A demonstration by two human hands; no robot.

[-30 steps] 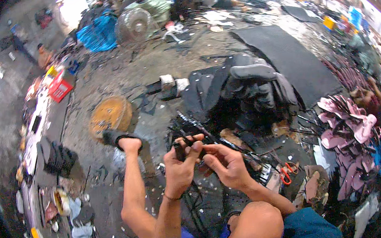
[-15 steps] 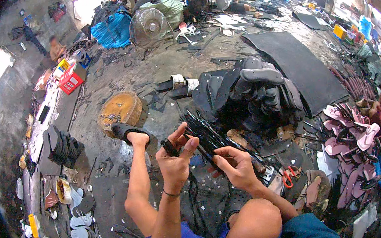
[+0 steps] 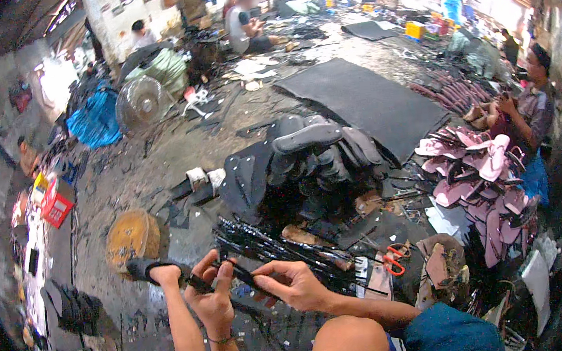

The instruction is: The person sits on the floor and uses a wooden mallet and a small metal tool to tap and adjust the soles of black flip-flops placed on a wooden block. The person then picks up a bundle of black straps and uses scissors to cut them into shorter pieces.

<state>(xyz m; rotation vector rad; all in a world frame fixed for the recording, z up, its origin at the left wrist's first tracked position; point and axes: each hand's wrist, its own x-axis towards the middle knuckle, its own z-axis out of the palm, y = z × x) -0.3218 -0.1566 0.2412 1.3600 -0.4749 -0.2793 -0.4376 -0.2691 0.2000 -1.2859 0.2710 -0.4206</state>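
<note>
My left hand (image 3: 213, 296) is closed on a black strap (image 3: 245, 275), with part of it bunched in the fingers. My right hand (image 3: 294, 286) pinches the same dark strip between thumb and fingers, a little to the right. Just beyond both hands lies a bundle of shiny black straps (image 3: 271, 246). Other dark strips hang below my hands. Behind the bundle rises a heap of black and grey sandal soles (image 3: 308, 138). A pair of orange-handled scissors (image 3: 394, 259) rests on the floor to the right of my right hand.
A round wooden block (image 3: 132, 240) stands by my left foot. Pink sandals (image 3: 483, 175) are piled at the right, near a seated person (image 3: 533, 94). A large black sheet (image 3: 362, 102) spreads beyond the soles. A fan (image 3: 143, 104) and blue sack (image 3: 96, 119) stand farther off.
The view has swung right and upward, so the floor items appear farther left and more of the far room shows. Both hands keep hold of the strap, now stretched more visibly between them.
</note>
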